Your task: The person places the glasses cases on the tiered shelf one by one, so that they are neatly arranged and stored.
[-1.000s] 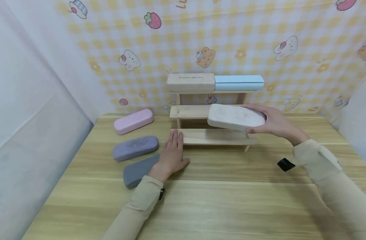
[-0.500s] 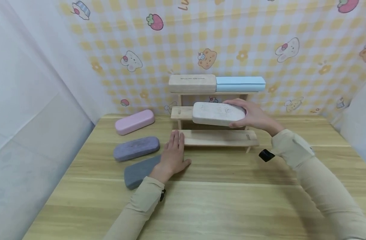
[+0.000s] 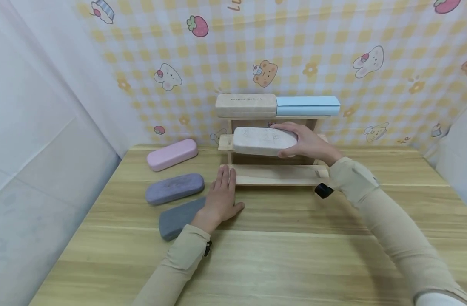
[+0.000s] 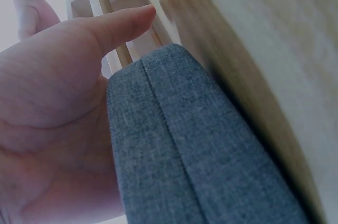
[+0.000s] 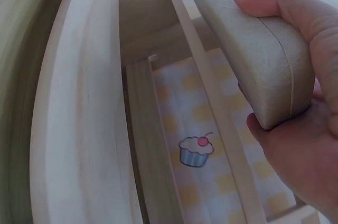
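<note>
My right hand [image 3: 308,144] grips a white glasses case [image 3: 254,141] by its right end, thumb in front and fingers behind. In the head view the case overlaps the middle tier of a small wooden stepped rack [image 3: 277,175]. The right wrist view shows the case [image 5: 259,49] tilted above the rack's boards. With fingers straight, my left hand [image 3: 220,202] rests on the left end of the lowest tier. Beside and partly beneath its wrist lies a grey fabric glasses case [image 3: 176,221], which fills much of the left wrist view.
The top tier bears a beige glasses case [image 3: 245,106] and a light blue case [image 3: 308,106], end to end. A pink case [image 3: 172,155] and a purple case [image 3: 175,189] lie on the wooden table [image 3: 287,263] left of the rack. A patterned cloth [image 3: 226,55] hangs behind.
My right hand has carried the white glasses case leftward and slightly up, from in front of the rack's right half to over its middle tier. The left hand has stayed put.
</note>
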Available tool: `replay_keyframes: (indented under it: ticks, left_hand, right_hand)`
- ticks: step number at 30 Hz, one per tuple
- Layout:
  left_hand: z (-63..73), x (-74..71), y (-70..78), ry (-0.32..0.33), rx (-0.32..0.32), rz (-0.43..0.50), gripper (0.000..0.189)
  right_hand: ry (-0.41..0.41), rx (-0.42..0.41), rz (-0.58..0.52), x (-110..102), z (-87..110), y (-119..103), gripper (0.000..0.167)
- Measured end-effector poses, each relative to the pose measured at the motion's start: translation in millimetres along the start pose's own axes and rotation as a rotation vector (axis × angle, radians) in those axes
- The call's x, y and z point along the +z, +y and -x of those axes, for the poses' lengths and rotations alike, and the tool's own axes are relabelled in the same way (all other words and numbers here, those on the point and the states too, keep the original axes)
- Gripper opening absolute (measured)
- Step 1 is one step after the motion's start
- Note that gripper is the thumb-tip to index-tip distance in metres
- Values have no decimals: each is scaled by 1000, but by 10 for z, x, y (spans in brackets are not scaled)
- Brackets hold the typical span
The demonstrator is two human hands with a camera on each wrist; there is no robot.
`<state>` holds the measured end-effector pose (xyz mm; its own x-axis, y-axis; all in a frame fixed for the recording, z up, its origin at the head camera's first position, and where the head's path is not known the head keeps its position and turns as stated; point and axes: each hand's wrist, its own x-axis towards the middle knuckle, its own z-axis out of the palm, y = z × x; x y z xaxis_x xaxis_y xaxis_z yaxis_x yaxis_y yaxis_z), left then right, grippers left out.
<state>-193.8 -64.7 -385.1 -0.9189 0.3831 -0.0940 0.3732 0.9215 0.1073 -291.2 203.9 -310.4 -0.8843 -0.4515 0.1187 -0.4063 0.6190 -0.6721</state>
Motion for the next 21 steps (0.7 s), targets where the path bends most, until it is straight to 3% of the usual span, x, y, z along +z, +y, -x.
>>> replay_keyframes:
  ticks: [5, 11, 21]
  left_hand:
    - [2, -16, 8, 1, 0, 11, 97]
    - [-14, 8, 13, 7, 4, -1, 98]
    - [-2, 2, 7, 16, 13, -15, 97]
  right_hand:
    - [-27, -23, -34, 83, -146, -31, 78]
    - [-38, -58, 8, 149, -307, -19, 80]
    - [-108, -84, 18, 168, -455, -18, 80]
